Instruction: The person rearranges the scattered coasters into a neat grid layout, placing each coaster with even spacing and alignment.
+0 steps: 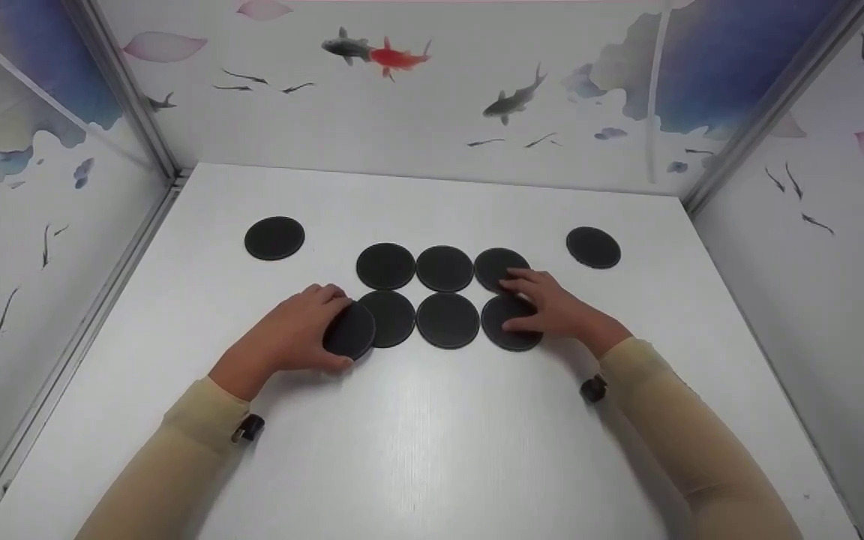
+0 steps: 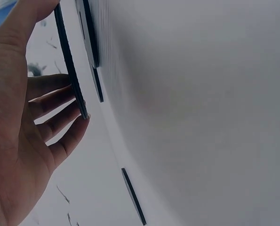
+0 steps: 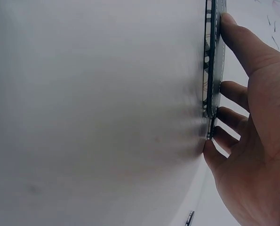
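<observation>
My left hand grips a round black coaster by its edge, thumb at the near side and fingers at the far side. In the left wrist view this coaster is tilted and held off the table. It overlaps the lower left coaster in the head view. My right hand lies over the right end of two rows. Its fingers touch the upper right coaster and its thumb the lower right coaster. Stitching shows along a coaster rim in the right wrist view.
Between the hands lie more black coasters, an upper left, an upper middle and a lower middle one. Single coasters lie at the back left and back right. Fish-patterned walls enclose the white table.
</observation>
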Motion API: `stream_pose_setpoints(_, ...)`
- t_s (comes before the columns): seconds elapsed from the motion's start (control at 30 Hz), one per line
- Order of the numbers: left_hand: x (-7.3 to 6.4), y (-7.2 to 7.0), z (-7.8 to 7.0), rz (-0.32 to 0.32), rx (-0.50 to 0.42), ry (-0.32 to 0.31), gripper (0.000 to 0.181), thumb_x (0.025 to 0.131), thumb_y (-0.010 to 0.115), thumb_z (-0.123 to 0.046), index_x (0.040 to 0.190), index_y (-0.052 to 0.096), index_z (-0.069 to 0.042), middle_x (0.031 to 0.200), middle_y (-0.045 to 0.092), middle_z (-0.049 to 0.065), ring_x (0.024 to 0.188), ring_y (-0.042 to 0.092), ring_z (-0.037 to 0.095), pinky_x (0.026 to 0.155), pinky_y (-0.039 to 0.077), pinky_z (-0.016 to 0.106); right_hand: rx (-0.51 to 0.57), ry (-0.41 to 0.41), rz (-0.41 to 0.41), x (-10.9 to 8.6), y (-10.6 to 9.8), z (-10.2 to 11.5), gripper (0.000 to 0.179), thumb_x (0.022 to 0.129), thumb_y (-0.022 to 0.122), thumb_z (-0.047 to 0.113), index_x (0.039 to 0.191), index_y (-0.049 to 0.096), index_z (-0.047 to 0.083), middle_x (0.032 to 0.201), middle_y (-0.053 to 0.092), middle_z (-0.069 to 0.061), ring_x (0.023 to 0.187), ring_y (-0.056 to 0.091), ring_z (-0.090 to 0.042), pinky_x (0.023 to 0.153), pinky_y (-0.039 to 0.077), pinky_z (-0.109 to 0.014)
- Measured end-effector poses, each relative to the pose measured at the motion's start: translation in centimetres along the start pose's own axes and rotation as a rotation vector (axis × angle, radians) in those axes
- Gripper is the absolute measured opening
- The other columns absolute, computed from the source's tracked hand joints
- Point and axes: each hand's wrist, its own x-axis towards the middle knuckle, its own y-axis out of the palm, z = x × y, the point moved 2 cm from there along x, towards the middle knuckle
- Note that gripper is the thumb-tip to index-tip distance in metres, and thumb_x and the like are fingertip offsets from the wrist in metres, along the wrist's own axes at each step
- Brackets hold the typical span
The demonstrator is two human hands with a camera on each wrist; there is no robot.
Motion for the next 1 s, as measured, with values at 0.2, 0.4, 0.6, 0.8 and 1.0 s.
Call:
stream_pose_setpoints(0.2, 0.3, 0.7, -0.9, 0.031, 0.019, 0.042, 0.096, 0.084, 0.09, -0.059, 0.155, 0.06, -0.002, 0.147, 0.06, 0.011, 0.13, 0.058, 0.03, 0.109, 0.054, 0.05, -0.016, 0.012, 0.016, 0.0, -0.1, 0.1, 0.089, 0.096, 0.087, 0.048, 0.168, 0.048, 0.011, 0.18, 0.027, -0.014, 0.163, 0.025, -0.04, 0.13, 0.03, -0.059)
stream_pose_setpoints(0.4, 0.5, 1.1, -2.0, 0.047, 0.017, 0.077, 0.101, 0.082, 0.09, -0.062, 0.157, 0.058, -0.001, 0.153, 0.058, 0.014, 0.135, 0.057, 0.033, 0.113, 0.052, 0.05, -0.025, 0.01, 0.007, 0.0, -0.1, 0.0, 0.089, 0.097, 0.086, 0.05, 0.168, 0.049, 0.012, 0.18, 0.028, -0.014, 0.162, 0.026, -0.04, 0.129, 0.031, -0.06)
stream_pose_setpoints(0.6, 0.8, 1.5, -3.1, 0.058, 0.025, 0.127, 0.101, 0.081, 0.09, -0.064, 0.155, 0.06, -0.001, 0.151, 0.058, 0.012, 0.13, 0.058, 0.031, 0.109, 0.054, 0.048, -0.02, 0.007, 0.008, 0.0, -0.1, 0.1, 0.089, 0.097, 0.087, 0.048, 0.168, 0.049, 0.01, 0.18, 0.028, -0.014, 0.162, 0.026, -0.04, 0.129, 0.03, -0.06)
stream_pose_setpoints(0.8, 1.0, 2.1, -4.3, 0.065, 0.044, 0.165, 0.099, 0.08, 0.091, -0.063, 0.153, 0.061, -0.003, 0.149, 0.059, 0.01, 0.13, 0.057, 0.029, 0.11, 0.054, 0.047, -0.019, 0.013, 0.01, 0.0, -0.1, 0.1, 0.09, 0.096, 0.087, 0.049, 0.168, 0.048, 0.011, 0.18, 0.028, -0.013, 0.163, 0.025, -0.039, 0.129, 0.03, -0.06)
stream_pose_setpoints(1.0, 0.9, 2.2, -5.5, 0.056, 0.064, 0.216, 0.098, 0.08, 0.091, -0.06, 0.152, 0.062, -0.002, 0.147, 0.06, 0.011, 0.127, 0.057, 0.031, 0.109, 0.053, 0.048, -0.026, 0.014, 0.008, 0.1, 0.0, -0.1, 0.09, 0.096, 0.087, 0.049, 0.168, 0.049, 0.011, 0.18, 0.028, -0.013, 0.163, 0.026, -0.039, 0.129, 0.03, -0.059)
